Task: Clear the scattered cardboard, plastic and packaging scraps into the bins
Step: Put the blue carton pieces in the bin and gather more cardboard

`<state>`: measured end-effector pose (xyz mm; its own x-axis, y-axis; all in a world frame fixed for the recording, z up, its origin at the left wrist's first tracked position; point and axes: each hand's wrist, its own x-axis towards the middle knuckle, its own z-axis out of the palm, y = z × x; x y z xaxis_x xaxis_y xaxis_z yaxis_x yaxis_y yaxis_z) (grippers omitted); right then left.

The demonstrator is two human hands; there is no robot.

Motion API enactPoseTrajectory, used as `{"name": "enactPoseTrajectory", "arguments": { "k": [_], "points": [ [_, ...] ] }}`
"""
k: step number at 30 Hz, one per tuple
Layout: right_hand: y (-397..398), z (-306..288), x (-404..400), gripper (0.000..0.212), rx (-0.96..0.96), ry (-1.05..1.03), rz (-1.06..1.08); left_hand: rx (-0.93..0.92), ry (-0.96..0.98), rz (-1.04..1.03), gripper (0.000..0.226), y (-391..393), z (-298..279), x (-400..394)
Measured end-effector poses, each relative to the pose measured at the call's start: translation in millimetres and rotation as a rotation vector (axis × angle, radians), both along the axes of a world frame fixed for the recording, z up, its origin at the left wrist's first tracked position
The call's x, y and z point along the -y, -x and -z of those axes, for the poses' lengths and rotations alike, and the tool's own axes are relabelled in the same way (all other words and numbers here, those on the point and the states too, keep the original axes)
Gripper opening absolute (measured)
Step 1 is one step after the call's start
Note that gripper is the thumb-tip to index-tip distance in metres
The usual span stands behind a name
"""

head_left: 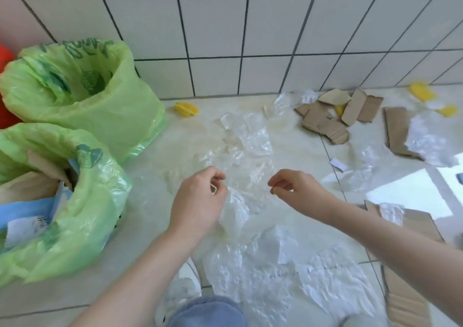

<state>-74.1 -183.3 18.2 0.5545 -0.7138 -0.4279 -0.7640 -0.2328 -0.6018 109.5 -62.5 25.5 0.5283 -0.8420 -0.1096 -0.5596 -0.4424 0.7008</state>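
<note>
Pale floor tiles (175, 271) meet a white tiled wall along the top of the frame, strewn with clear plastic scraps (250, 136) at centre and cardboard pieces (323, 121) at upper right. Two green-lined bins (82, 93) stand at left. At mid-frame the left hand (200, 201) is pinched on a crumpled clear film (235, 211); the right hand (298, 191) has its fingertips drawn together, whether on film I cannot tell. Best to bunch the film into one wad before carrying it left, or loose corners will likely trail and drop.
</note>
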Motion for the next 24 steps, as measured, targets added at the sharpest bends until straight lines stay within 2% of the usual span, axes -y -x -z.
{"name": "enactPoseTrajectory", "arguments": {
  "k": [3,7,10,16,24],
  "points": [
    [43,15,26,0.016,-0.11,0.03,0.073,-0.054,-0.104,0.097,0.017,20,16,17],
    [81,34,62,0.015,-0.11,0.036,0.292,0.006,-0.181,0.239,0.017,30,32,49],
    [97,48,81,0.02,-0.155,0.069,0.362,0.044,-0.248,0.324,0.018,41,43,78],
    [117,65,109,0.026,-0.259,0.16,0.291,0.193,-0.378,0.564,0.02,69,51,140],
    [128,81,156,0.038,-0.291,0.216,0.281,0.545,-0.354,0.899,0.027,107,42,246]
  ]
}}
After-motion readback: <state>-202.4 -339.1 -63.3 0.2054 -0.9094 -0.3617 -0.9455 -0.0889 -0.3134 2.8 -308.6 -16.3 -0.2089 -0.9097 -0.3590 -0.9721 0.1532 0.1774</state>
